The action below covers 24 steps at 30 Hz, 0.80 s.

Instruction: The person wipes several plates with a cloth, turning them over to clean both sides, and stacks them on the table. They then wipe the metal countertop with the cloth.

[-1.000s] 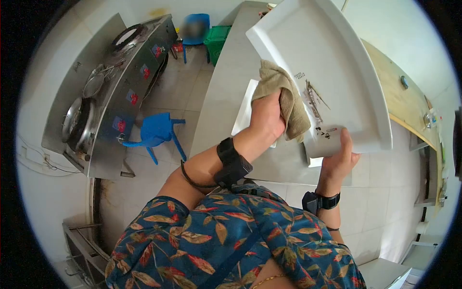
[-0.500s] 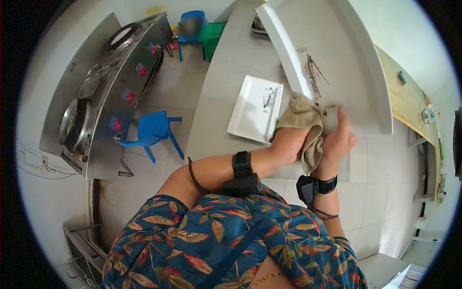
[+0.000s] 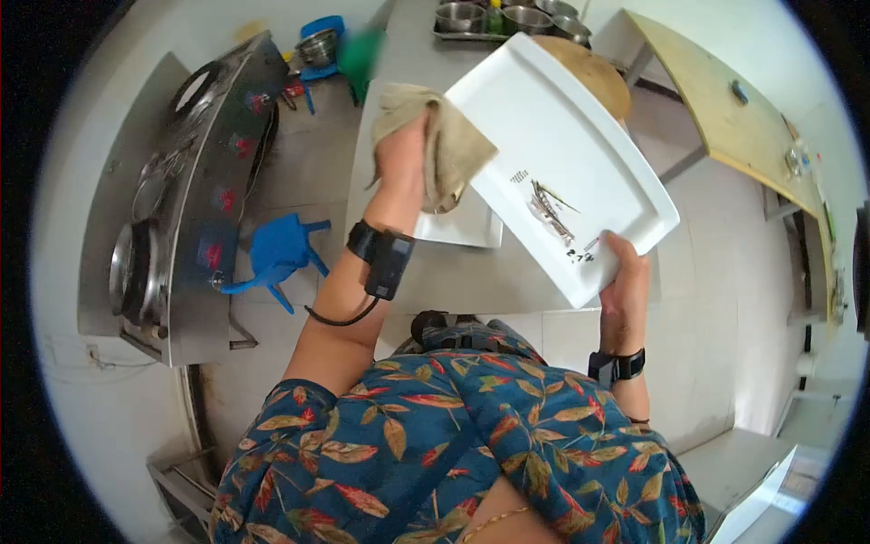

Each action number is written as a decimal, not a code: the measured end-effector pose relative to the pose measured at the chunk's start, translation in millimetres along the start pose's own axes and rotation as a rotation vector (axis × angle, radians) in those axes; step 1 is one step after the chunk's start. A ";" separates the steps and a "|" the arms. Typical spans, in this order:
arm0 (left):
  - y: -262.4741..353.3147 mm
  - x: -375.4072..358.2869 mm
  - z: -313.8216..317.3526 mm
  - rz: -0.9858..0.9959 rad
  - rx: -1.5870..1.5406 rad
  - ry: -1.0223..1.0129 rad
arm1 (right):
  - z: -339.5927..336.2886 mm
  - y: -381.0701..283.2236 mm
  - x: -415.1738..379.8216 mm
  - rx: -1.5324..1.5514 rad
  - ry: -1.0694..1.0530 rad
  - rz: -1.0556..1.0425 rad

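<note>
My left hand [image 3: 401, 163] is closed around a brownish-grey cloth [image 3: 464, 150], whose right edge is by the upper left rim of a large white rectangular tray [image 3: 580, 118]. The tray is held tilted above the steel table [image 3: 435, 288] and bears a dark printed branch pattern and small characters. At its lower right corner, my right hand [image 3: 627, 281] grips the rim with the thumb on the upper face. A second white tray [image 3: 471, 222] lies on the table, partly hidden by the cloth, my left arm and the larger tray.
Metal bowls [image 3: 526, 20] and a green bottle stand at the table's far end, near a round wooden board [image 3: 594, 77]. A wooden table [image 3: 689, 82] is at the right. On the left are a blue stool [image 3: 276, 249] and a steel stove [image 3: 204, 227] with woks.
My left hand has moved up and left with the cloth, away from my right hand. The large tray has turned and come lower in view, with my right thumb now on its lower corner.
</note>
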<state>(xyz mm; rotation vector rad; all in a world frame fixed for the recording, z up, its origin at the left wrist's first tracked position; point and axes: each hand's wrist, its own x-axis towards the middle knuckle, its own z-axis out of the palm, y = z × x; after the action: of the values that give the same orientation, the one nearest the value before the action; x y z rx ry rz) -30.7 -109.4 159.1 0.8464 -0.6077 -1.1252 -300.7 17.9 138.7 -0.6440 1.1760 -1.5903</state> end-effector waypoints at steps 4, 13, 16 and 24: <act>-1.2 12.0 -26.3 -0.038 -0.187 0.082 | -49.0 7.9 4.8 -0.011 0.117 0.047; -0.1 -21.5 -27.7 -0.147 -0.110 0.150 | -144.3 77.0 43.6 0.093 0.318 0.102; 3.6 -30.1 -28.5 -0.143 -0.102 0.159 | -156.8 104.0 48.2 0.116 0.341 0.082; 3.2 -38.3 -39.0 -0.127 -0.104 0.090 | -162.1 135.2 67.6 0.007 0.384 0.004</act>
<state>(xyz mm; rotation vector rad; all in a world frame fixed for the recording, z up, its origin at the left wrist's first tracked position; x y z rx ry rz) -11.0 -62.1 139.9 0.8498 -0.4222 -1.2166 -406.1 13.9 -56.2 -0.3369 1.4460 -1.7629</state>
